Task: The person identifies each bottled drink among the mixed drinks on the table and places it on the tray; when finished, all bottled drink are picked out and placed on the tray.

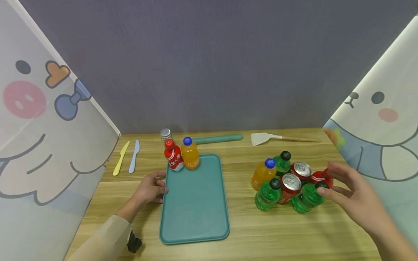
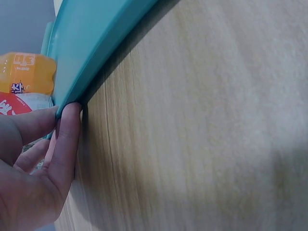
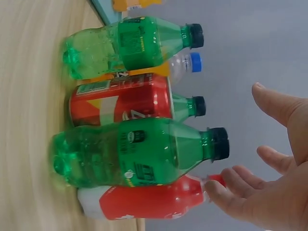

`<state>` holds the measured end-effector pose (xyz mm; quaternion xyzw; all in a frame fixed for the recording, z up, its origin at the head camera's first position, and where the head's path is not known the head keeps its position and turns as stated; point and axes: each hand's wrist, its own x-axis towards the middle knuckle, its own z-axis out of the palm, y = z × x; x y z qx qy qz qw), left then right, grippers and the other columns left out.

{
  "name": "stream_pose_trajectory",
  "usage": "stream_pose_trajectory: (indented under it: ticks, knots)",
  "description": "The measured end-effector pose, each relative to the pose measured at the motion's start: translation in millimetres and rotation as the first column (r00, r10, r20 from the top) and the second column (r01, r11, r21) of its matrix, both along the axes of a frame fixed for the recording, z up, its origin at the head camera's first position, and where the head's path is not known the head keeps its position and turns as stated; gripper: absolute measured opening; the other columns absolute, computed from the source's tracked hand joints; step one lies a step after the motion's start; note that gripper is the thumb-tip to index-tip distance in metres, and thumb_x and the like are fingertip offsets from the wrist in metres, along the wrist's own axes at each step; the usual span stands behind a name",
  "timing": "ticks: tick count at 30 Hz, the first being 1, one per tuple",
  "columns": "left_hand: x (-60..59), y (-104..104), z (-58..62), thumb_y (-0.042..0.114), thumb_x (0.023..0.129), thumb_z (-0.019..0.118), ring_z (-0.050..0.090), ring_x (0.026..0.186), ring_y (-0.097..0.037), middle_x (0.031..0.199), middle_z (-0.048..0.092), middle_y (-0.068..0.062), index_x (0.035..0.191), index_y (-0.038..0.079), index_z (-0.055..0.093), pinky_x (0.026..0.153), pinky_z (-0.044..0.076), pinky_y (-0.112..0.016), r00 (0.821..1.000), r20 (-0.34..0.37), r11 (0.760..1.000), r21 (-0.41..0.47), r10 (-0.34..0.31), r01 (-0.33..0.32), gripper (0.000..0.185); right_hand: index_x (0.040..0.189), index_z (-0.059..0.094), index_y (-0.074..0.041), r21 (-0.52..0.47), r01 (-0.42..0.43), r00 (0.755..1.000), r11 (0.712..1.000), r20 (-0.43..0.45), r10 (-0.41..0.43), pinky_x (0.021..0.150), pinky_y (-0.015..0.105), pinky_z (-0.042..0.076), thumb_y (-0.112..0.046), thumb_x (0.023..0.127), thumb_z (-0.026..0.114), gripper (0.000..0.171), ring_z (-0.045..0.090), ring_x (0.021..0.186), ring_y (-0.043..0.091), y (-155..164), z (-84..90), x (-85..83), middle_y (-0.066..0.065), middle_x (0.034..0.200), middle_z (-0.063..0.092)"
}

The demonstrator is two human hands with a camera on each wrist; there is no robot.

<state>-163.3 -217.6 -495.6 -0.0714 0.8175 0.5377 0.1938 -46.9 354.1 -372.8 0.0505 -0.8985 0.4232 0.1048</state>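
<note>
The left hand [image 1: 149, 189] is pressing straight fingers against the teal tray's [image 1: 195, 219] left rim while the right hand [image 1: 353, 194], fingers spread, is reaching the red-capped bottle [image 1: 322, 176] near the worktop's right edge—light, slick plastic, probably best gripped round the body.

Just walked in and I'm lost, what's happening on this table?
A person's left hand rests against the left edge of a teal tray, which holds a red bottle and an orange bottle at its far end. The right hand, fingers spread, reaches over a cluster of bottles and cans on the table, touching a red bottle's cap.
</note>
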Motion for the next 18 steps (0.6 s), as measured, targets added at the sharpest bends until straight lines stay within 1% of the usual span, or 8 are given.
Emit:
stream_pose_trajectory:
  ticks: [5, 8, 11, 15, 18]
  knots:
    - [0.8, 1, 1.5, -0.007, 0.091, 0.068, 0.061, 0.078, -0.023, 0.105, 0.054, -0.016, 0.150, 0.000, 0.044, 0.061, 0.063, -0.041, 1.000, 0.010, 1.000, 0.001, 0.005, -0.005, 0.064, 0.149, 0.044, -0.002, -0.020, 0.011, 1.000, 1.000, -0.005, -0.012, 0.084, 0.006, 0.051, 0.002, 0.086, 0.079, 0.072, 0.052, 0.119, -0.009, 3, -10.5, 4.0, -0.011, 0.137, 0.054]
    - [1.0, 1, 1.5, -0.007, 0.091, 0.068, 0.061, 0.078, -0.023, 0.105, 0.054, -0.016, 0.150, 0.001, 0.044, 0.061, 0.063, -0.040, 1.000, 0.019, 1.000, 0.008, 0.015, -0.015, 0.064, 0.146, 0.045, -0.001, -0.029, 0.015, 1.000, 0.999, 0.010, -0.014, 0.083, 0.007, 0.052, 0.002, 0.086, 0.079, 0.069, 0.052, 0.118, -0.009, 4, -17.4, 6.6, -0.008, 0.140, 0.052]
    - [0.7, 1, 0.7, -0.007, 0.091, 0.068, 0.061, 0.078, -0.023, 0.105, 0.054, -0.016, 0.150, 0.001, 0.044, 0.061, 0.063, -0.040, 1.000, 0.016, 1.000, 0.011, 0.011, -0.011, 0.064, 0.145, 0.045, 0.001, -0.031, 0.025, 0.999, 0.999, 0.033, -0.024, 0.082, 0.007, 0.052, 0.000, 0.088, 0.079, 0.066, 0.051, 0.117, -0.012, 4, -25.6, 10.1, -0.008, 0.142, 0.051]
    - [-0.1, 1, 0.0, -0.007, 0.091, 0.067, 0.061, 0.078, -0.023, 0.105, 0.054, -0.015, 0.149, 0.001, 0.045, 0.062, 0.063, -0.040, 1.000, 0.016, 1.000, 0.012, 0.017, -0.017, 0.063, 0.145, 0.043, 0.004, -0.030, 0.050, 0.996, 0.998, 0.080, -0.048, 0.081, 0.006, 0.052, -0.005, 0.089, 0.079, 0.067, 0.048, 0.114, -0.017, 3, -36.4, 13.9, -0.015, 0.137, 0.050]
    - [-0.6, 1, -0.6, -0.007, 0.091, 0.067, 0.061, 0.078, -0.023, 0.105, 0.054, -0.016, 0.149, 0.002, 0.045, 0.062, 0.063, -0.040, 1.000, 0.017, 1.000, 0.009, 0.022, -0.022, 0.062, 0.147, 0.042, 0.004, -0.028, 0.067, 0.991, 0.997, 0.115, -0.063, 0.079, 0.006, 0.052, -0.008, 0.090, 0.079, 0.068, 0.047, 0.112, -0.018, 2, -42.4, 15.6, -0.023, 0.132, 0.048]
